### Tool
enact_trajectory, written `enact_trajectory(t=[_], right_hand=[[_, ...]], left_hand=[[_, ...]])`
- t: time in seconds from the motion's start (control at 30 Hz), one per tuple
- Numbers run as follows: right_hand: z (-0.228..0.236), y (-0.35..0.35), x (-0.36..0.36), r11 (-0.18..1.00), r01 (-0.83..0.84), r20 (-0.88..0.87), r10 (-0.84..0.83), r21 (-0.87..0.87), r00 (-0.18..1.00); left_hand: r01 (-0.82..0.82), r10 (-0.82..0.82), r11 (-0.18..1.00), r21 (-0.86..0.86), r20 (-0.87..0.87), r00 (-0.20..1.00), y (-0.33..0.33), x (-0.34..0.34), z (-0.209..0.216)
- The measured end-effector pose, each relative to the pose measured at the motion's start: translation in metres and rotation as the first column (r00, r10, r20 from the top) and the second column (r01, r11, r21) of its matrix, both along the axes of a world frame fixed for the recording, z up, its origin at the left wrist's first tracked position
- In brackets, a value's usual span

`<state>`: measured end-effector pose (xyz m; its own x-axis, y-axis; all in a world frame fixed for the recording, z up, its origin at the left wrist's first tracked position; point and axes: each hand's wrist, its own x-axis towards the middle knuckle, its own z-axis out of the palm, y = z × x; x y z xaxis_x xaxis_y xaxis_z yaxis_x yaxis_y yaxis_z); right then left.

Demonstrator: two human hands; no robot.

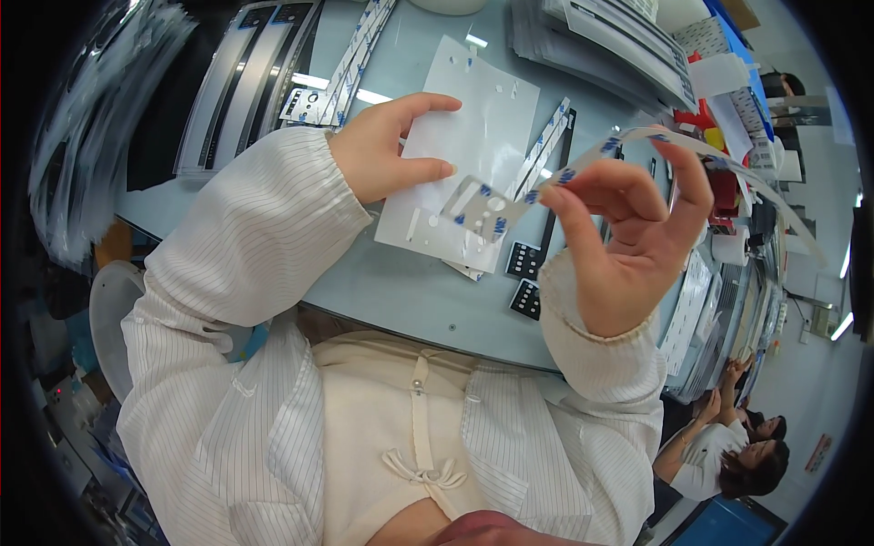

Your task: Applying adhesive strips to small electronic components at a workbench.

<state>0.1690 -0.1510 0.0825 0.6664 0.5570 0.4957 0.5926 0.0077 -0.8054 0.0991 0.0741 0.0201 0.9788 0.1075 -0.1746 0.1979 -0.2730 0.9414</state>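
My left hand (387,150) lies at the left edge of a white sheet with small cut-outs (496,105). Its thumb and forefinger are spread apart on the sheet, flat against it; the other fingers are hidden. Thumb and fingers of my right hand (628,227) pinch a long, thin adhesive strip (583,164) with blue marks. The strip's wider end, with holes in it, hangs over the lower right of the sheet. Its long tail curves off past my fingers to the right. Beside the sheet lie dark narrow panels with dotted ends (525,298).
More blue-marked strips (350,68) and long framed panels (232,82) lie at the back left, near clear plastic sleeves (100,118). A stack of sheets (601,55) stands at the back right. Other people (728,450) sit off to the right.
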Motion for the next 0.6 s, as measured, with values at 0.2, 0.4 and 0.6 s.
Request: enact_trajectory(t=[0.2, 0.4, 0.6], right_hand=[[0.002, -0.035, 0.017, 0.988, 0.152, -0.101, -0.148, 0.036, 0.984], [-0.017, -0.083, 0.034, 0.962, 0.268, -0.309, -0.242, 0.044, 0.920], [-0.046, -0.104, 0.034, 0.952, 0.298, -0.414, -0.299, -0.069, 0.860]], left_hand=[[0.129, -0.086, 0.973, -0.193, 0.216, 0.973, 0.022, -0.009, 0.006], [-0.051, 0.022, 0.973, 0.223, 0.131, 0.991, 0.078, -0.042, 0.012], [-0.219, 0.079, 0.837, 0.502, 0.285, 0.955, 0.064, -0.067, 0.032]])
